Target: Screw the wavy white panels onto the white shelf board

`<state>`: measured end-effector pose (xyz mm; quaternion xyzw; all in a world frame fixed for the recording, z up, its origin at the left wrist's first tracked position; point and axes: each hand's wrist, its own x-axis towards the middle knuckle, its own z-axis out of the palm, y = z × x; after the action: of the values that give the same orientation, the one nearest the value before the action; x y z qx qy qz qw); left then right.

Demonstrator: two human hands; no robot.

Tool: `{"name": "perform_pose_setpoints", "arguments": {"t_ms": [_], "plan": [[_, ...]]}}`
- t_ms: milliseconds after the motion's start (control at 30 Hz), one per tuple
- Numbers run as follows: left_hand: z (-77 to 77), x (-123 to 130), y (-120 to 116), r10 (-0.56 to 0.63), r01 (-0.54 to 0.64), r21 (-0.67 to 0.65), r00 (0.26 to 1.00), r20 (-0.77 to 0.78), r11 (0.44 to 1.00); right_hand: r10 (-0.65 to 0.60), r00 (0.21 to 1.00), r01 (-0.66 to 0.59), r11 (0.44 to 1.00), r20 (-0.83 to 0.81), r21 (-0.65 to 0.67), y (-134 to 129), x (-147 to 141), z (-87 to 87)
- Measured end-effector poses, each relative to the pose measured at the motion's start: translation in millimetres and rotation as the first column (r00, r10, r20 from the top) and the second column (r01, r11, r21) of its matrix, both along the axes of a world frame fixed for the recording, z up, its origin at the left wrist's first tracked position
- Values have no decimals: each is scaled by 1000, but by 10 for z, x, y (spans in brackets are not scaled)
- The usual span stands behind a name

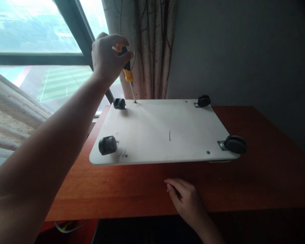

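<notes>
My left hand (109, 56) is raised at the upper left, its fingers round the yellow and black handle of a screwdriver (127, 69). The tip of the shaft meets a screw (135, 101) near the far edge of a white board (157, 128). Four black casters stand on the board's upper face, among them the far left caster (119, 103) and the near right caster (235, 144). Over the wood in front of the board is my right hand (185, 196), its fingers curled with thumb and fingertips close together; whether anything small is between them is hidden.
The board lies on a reddish-brown wooden table (132, 196). Behind it hang a patterned curtain (152, 51) and a grey wall (231, 51). A window (35, 30) is at the left. Below the table's front edge at the left shows a pale cable (66, 231).
</notes>
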<state>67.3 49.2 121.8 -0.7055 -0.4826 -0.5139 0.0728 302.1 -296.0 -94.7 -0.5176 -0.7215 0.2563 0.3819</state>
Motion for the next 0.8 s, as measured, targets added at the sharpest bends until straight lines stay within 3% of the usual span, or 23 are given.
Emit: {"name": "perform_pose_setpoints", "arguments": {"t_ms": [100,233,333,567,800], "plan": [[16,-13,17,28,-28,-6,999,-17,1000,-3,1000,3,1000,0,11,0,0,4],[-74,-20,47,-99,98,46,995,22,994,8,1000,-8,1000,1,17,-1,9,0],[-135,-12,25,-118,117,28,991,58,993,7,1000,-7,1000,-1,5,-2,12,-1],[-81,-16,-78,103,-103,43,995,17,994,11,1000,-11,1000,-2,-4,-8,9,-11],[-93,-31,-49,-41,42,35,999,-23,998,14,1000,-14,1000,-8,-2,-8,10,-4]]}}
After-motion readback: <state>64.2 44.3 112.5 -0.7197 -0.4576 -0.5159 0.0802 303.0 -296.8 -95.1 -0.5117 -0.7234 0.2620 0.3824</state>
